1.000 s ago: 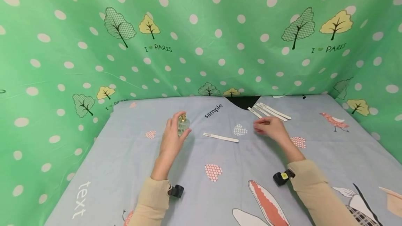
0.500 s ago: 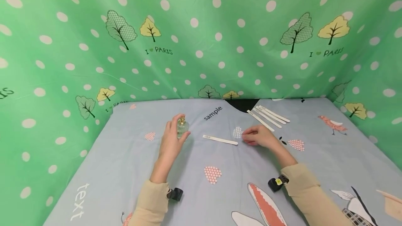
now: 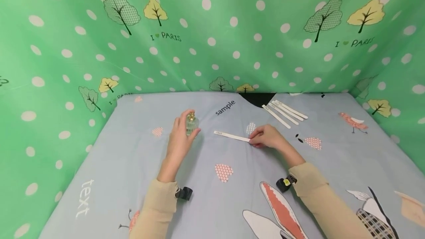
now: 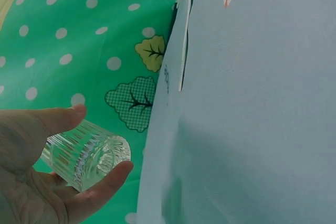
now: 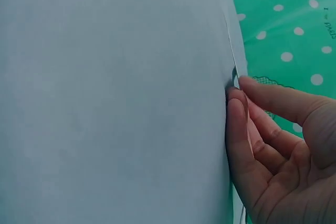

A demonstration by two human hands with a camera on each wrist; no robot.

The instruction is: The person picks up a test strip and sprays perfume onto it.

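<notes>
My left hand (image 3: 177, 141) holds a small clear, ribbed glass perfume bottle (image 3: 192, 124) with a gold top, a finger at the top and the thumb low on its side. In the left wrist view the bottle's thick round glass base (image 4: 116, 153) faces the camera, between fingers and thumb. My right hand (image 3: 268, 136) pinches the right end of a white paper test strip (image 3: 230, 135), whose left end carries small dark print. The right wrist view shows thumb and fingertips meeting at the strip's end, with the strip (image 5: 231, 40) seen thin and edge-on.
Several more white paper strips (image 3: 286, 113) lie fanned out at the back right of the table, behind my right hand. The blue-grey printed cloth (image 3: 199, 202) covers the table. A green dotted curtain (image 3: 212, 58) stands along the back and sides.
My right hand has moved left and toward me from beside the fanned strips to the single strip, and now pinches its right end. My left hand keeps holding the bottle in nearly the same place.
</notes>
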